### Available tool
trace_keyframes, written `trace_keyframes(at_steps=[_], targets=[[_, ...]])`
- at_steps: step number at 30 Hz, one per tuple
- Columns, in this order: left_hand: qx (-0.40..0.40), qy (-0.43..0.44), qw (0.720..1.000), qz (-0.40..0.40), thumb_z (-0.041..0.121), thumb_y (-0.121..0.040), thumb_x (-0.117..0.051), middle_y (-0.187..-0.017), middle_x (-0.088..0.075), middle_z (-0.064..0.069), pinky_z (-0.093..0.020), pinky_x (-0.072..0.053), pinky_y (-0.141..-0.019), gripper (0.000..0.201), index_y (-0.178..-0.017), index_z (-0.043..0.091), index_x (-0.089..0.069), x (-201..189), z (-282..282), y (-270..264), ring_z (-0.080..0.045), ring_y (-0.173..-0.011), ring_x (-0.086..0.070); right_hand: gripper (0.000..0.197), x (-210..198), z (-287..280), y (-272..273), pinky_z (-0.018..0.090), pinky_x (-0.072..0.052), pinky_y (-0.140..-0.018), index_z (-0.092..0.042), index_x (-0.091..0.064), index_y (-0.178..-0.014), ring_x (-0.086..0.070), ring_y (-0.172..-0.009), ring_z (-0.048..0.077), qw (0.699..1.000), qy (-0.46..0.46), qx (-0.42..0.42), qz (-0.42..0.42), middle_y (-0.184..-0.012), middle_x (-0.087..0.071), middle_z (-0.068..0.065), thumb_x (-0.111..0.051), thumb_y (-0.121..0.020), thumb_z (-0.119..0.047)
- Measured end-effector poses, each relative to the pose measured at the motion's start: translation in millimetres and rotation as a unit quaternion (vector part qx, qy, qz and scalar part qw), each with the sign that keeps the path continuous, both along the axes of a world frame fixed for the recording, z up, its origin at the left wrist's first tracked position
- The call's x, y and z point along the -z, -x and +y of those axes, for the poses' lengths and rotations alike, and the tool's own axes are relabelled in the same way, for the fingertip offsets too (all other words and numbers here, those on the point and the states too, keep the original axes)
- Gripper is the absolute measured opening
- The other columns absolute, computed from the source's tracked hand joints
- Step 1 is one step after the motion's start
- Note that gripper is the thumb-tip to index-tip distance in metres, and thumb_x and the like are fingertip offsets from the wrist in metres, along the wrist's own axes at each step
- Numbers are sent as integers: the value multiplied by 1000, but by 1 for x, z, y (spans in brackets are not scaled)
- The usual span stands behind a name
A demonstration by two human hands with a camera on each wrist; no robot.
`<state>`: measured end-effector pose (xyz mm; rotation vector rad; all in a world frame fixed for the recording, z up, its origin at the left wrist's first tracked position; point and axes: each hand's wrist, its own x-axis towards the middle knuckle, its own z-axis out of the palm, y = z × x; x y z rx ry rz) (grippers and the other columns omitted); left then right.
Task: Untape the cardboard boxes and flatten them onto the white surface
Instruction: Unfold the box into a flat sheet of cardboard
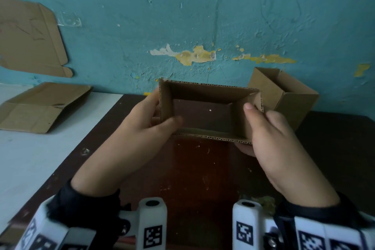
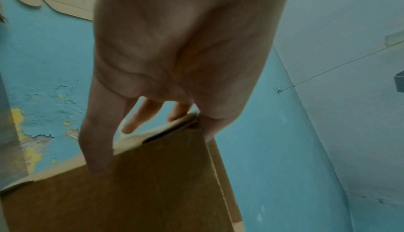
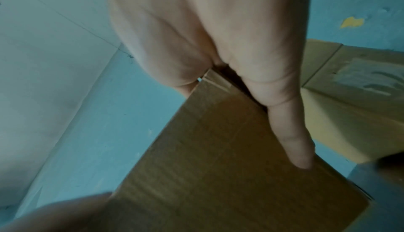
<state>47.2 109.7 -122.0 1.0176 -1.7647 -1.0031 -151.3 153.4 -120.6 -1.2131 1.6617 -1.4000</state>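
I hold a small brown cardboard box [image 1: 203, 91] above the dark table, open at top and bottom so the table shows through it. My left hand [image 1: 150, 119] grips its left wall, thumb inside, fingers outside. My right hand [image 1: 261, 126] grips the right wall the same way, thumb on the inner face. In the left wrist view the left hand [image 2: 153, 114] clasps the box [image 2: 142, 192] at a corner. The right wrist view shows the right hand [image 3: 251, 88] with a finger lying along the box [image 3: 218, 166].
A flattened box [image 1: 42, 105] lies on the white surface [image 1: 30, 168] at the left. Another flat cardboard sheet [image 1: 30, 36] leans on the blue wall above it. An upright open box [image 1: 284, 95] stands at the back right of the dark table [image 1: 203, 178].
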Motion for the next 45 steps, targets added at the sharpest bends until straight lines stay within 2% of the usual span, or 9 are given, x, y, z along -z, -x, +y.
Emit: trace_keyframes(at_steps=[2,5,11,14,19,26,39,42,45], targets=[[37,-48,998,36,46,-94,-62,-126,-69,10,-36,-47,-100,36,-130,45,-57,-4,2,-4,-7,-117,-64,53,3,-4,5,61,-53,-93,-28,-67,-96,-69,-98,30,999,9,2,-39,-105,-69,13,-47,-78,-74],[68,-71,992,82,73,-76,-66,-149,-50,16,-49,-29,-116,75,-144,48,-45,-6,-2,-18,-13,-140,-45,31,-1,-6,12,55,-58,-89,-25,-70,-106,-72,-102,26,986,39,-1,-163,-111,-74,10,-51,-98,-49],[50,30,998,6,49,-52,-87,-137,-50,40,-19,-34,-112,118,-154,43,-26,-7,-5,-37,20,-132,-38,38,-4,-5,30,61,-59,-81,-21,-52,-139,-69,-111,39,951,30,-70,-300,-131,-65,19,-46,-103,-31],[6,9,1000,21,63,-45,-89,-142,-51,30,-31,-37,-115,124,-152,49,-26,-2,-14,-45,12,-133,-44,36,-5,-2,37,61,-59,-82,-20,-57,-131,-73,-105,38,945,14,-129,-300,-120,-72,20,-39,-103,-32],[12,-9,994,107,59,-47,-90,-126,-68,10,-17,-56,-83,115,-147,43,-37,-3,-13,-46,-7,-115,-66,53,-3,0,44,52,-62,-68,-19,-63,-125,-74,-97,38,942,-20,-181,-281,-115,-74,19,-47,-81,-44],[-30,-70,979,190,35,-68,-86,-118,-72,-3,-30,-61,-74,80,-139,30,-49,-3,-16,-43,-21,-103,-73,47,0,1,43,35,-53,-42,-26,-71,-113,-73,-64,23,955,-13,-190,-227,-88,-77,9,-40,-91,-53],[28,-87,965,245,-1,-90,-55,-111,-72,-16,-32,-62,-70,62,-139,38,-49,-2,-19,-42,-23,-85,-73,27,2,3,33,30,-54,-44,-23,-72,-112,-75,-77,16,968,30,-216,-126,-95,-78,-2,-54,-92,-29],[22,-131,958,254,5,-92,-55,-117,-71,-16,-33,-63,-67,50,-138,23,-52,-2,-18,-39,-21,-87,-74,25,3,0,30,26,-50,-41,-21,-71,-112,-74,-72,11,967,41,-193,-158,-90,-77,-6,-53,-95,-27],[51,-186,975,115,23,-87,-61,-107,-75,-14,-32,-61,-60,38,-124,13,-60,-3,-9,-37,-25,-83,-76,20,8,-4,23,25,-51,-42,-26,-72,-108,-74,-70,9,966,51,-151,-204,-88,-78,-7,-55,-96,-28]])
